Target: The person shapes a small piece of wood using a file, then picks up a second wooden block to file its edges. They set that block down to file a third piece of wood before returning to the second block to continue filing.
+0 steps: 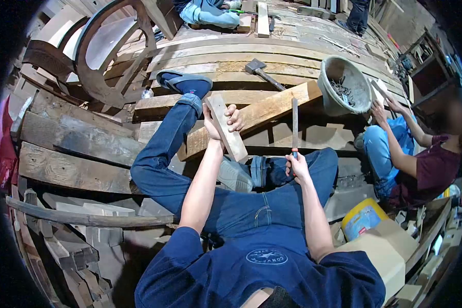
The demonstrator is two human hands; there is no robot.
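My left hand (pixel 234 119) grips a short, pale wooden block (pixel 222 114), its fingers wrapped over the right edge. The block is tilted, with its lower end above my shoe (pixel 235 175). In my right hand (pixel 299 167) is a file (pixel 295 124) with a red and blue handle, its long flat grey blade pointing upward. Blade and block are apart. Beyond both hands, a thick wooden beam (pixel 262 114) lies at a slant.
A mallet (pixel 264 73) rests on the planks beyond the beam. A grey bucket (pixel 339 69) holds dark metal pieces. At right sits a co-worker (pixel 413 154) holding a flat piece. A yellow container (pixel 363 218) stands near my right elbow; a curved wooden frame (pixel 82 46) is at upper left.
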